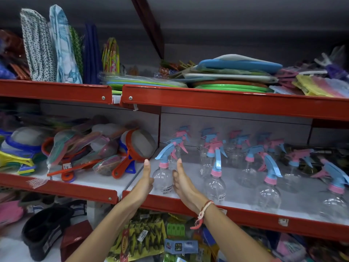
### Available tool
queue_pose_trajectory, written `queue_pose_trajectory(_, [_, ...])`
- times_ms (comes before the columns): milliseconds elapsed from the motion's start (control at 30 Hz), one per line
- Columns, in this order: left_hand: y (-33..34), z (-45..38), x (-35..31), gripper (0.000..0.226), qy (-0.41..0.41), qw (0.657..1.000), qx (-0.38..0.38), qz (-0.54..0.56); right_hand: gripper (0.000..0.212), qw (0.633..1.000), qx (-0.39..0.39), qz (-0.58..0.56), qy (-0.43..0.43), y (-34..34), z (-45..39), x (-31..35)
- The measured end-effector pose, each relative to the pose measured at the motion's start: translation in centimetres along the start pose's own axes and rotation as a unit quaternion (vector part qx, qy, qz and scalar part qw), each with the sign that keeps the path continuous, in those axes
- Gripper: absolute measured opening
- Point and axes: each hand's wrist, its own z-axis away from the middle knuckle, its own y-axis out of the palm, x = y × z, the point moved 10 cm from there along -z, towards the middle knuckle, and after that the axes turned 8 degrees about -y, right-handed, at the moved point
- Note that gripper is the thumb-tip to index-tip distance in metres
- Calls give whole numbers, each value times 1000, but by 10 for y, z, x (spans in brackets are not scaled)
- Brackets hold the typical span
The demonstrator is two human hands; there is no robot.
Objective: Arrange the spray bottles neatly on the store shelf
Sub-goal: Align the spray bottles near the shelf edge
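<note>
Worn on the head, facing forward and slightly down at the middle shelf (217,208) from close range, arm's reach away. Single wide-angle view, bending shelf edges; upper shelf above, lower goods beneath.

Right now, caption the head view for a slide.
Both hands flank a clear spray bottle on the red shelf.

Rear spray bottles (234,138) behind the front spray bottle (163,174): blurred, overlapping, can't count them. Its barcode label (167,189) is too small to read. Far right of it, the rightmost bottle (335,197) is cut by the frame edge. Left hand (144,183) and right hand (182,183) flank it; contact with the plastic can't be told. Both forearms leave the bottom edge.
</note>
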Motion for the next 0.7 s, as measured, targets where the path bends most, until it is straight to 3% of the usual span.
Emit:
queue_pose_trajectory(67, [0,4,-6,126,15,1000,-5,-15,78,1000,1,1,-3,-1,3,-2])
queue_pose_trajectory(267, [12,17,-28,86,70,997,22,-28,81,1000,5,-7,4,-3,15,-5])
queue_pose_trajectory(700, [6,12,-18,93,56,998,-8,1,79,1000,0,29,11,-1,33,-1])
